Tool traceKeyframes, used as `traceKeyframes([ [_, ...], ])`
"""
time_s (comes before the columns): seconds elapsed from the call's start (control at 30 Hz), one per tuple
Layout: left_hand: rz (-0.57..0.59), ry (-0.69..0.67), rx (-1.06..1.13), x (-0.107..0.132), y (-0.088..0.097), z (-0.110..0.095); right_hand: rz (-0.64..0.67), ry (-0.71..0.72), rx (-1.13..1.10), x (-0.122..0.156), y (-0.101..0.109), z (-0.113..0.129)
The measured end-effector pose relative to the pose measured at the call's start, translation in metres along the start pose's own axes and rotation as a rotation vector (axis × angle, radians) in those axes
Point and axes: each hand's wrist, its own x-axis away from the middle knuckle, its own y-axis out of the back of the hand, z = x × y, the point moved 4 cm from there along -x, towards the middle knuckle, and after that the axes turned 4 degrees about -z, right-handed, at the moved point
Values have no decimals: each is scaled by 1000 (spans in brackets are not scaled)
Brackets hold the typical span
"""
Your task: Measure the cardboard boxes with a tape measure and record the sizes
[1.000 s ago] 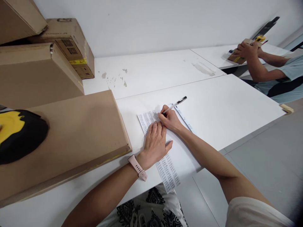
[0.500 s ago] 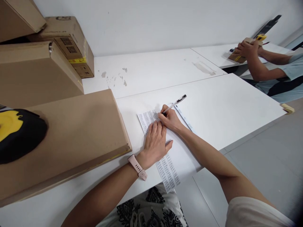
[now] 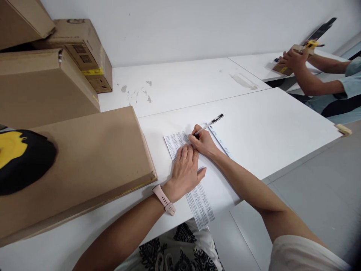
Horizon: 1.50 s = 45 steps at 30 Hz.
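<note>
A printed sheet of paper (image 3: 200,203) covered in small rows of text lies on the white table (image 3: 267,128). My left hand (image 3: 184,171) rests flat on it, fingers stretched out, a pink watch on the wrist. My right hand (image 3: 203,143) is closed round a pen (image 3: 210,123) with its tip on the upper part of the sheet. The two hands touch each other.
A long flat cardboard box (image 3: 84,165) lies just left of the paper, with a yellow-and-black object (image 3: 19,158) on it. More cardboard boxes (image 3: 81,49) are stacked at the back left. At the far right another person's hands (image 3: 293,60) hold a small box.
My hands and the pen have hardly moved. The other person's arms at the far right have shifted slightly.
</note>
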Motion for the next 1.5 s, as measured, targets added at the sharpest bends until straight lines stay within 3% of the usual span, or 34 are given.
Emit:
traceKeyframes([
  [1.5, -2, 6, 31, 1, -2, 1, -34, -13, 45, 1, 4, 0],
])
